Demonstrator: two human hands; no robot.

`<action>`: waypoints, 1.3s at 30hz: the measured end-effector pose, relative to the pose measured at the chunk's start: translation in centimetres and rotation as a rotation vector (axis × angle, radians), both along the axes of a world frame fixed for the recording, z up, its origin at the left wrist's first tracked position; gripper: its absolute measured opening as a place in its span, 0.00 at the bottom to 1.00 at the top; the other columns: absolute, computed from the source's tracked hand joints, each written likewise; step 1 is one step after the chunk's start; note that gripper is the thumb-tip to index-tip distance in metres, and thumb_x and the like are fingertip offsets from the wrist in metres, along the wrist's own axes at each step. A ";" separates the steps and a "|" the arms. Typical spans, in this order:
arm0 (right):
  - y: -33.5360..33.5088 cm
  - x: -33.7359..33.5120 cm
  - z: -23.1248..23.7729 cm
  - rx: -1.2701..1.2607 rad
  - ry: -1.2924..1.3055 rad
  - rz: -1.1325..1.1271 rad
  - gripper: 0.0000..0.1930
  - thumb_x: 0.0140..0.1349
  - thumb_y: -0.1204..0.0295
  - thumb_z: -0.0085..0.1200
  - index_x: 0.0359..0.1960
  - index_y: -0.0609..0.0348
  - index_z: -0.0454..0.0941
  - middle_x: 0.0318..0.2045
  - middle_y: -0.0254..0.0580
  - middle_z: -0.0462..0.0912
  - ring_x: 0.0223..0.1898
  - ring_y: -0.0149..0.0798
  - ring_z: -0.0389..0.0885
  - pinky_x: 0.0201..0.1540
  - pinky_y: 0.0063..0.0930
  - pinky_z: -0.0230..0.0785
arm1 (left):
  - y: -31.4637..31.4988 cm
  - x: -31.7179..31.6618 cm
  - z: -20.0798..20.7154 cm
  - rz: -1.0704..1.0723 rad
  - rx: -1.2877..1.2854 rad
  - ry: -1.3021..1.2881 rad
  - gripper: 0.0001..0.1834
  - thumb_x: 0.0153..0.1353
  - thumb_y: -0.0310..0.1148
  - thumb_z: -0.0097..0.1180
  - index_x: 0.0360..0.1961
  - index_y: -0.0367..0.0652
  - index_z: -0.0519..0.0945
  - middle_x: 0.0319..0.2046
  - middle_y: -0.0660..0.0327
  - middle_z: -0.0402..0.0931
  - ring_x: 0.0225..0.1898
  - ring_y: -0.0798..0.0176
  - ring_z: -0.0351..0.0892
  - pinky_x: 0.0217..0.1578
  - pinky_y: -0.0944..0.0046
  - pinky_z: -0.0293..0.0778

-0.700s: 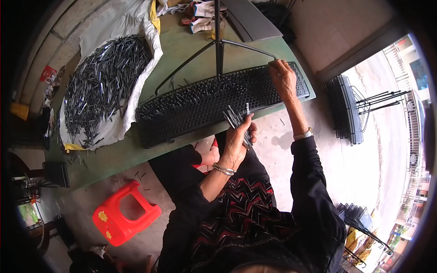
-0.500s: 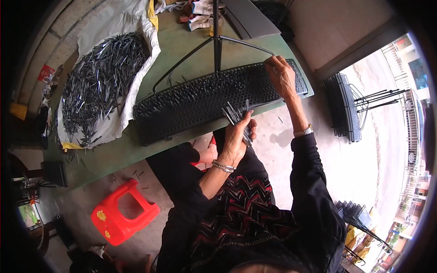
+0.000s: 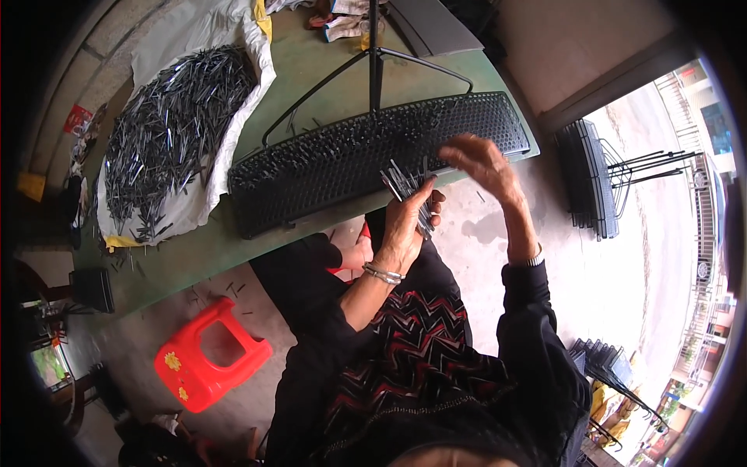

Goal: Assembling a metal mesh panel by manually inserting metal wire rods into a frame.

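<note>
A: What is seen on the green table (image 3: 233,249)?

B: A long black perforated rack (image 3: 350,156) is laid across it; a white sheet (image 3: 233,117) is heaped with dark metal pins (image 3: 159,132).

A: And the hands?

B: A bundle of pins (image 3: 405,187) is clutched in the left hand (image 3: 405,222); the right hand (image 3: 482,159) is blurred above the rack, its grip unclear.
</note>
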State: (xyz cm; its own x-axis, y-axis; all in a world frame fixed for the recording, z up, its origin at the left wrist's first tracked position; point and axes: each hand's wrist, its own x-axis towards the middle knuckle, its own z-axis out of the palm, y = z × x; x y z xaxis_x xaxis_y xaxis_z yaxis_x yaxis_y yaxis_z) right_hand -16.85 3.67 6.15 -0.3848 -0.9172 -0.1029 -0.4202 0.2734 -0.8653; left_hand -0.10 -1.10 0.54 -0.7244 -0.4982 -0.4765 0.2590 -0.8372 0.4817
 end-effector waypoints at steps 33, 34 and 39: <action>-3.3 -3.4 -3.1 -0.435 0.482 -0.637 0.08 0.61 0.71 0.54 0.34 0.63 0.72 0.25 0.44 0.82 0.26 0.37 0.81 0.33 0.31 0.72 | 0.4 -0.4 0.5 -0.087 -0.118 -0.092 0.10 0.59 0.34 0.61 0.35 0.40 0.78 0.23 0.63 0.75 0.22 0.71 0.70 0.21 0.71 0.66; -3.7 -3.9 -3.5 -0.435 0.482 -0.637 0.08 0.61 0.71 0.54 0.34 0.63 0.72 0.25 0.44 0.82 0.26 0.37 0.81 0.33 0.31 0.72 | 0.5 -0.4 0.5 -0.089 -0.108 -0.087 0.10 0.59 0.35 0.61 0.36 0.40 0.78 0.23 0.63 0.75 0.22 0.71 0.70 0.21 0.71 0.66; -5.2 -5.4 -5.1 -0.507 0.480 -0.661 0.10 0.61 0.69 0.55 0.34 0.63 0.71 0.25 0.45 0.82 0.25 0.37 0.82 0.32 0.29 0.72 | 0.6 -0.3 0.0 -0.108 -0.080 -0.075 0.11 0.59 0.36 0.61 0.37 0.39 0.78 0.23 0.63 0.75 0.23 0.71 0.71 0.21 0.71 0.66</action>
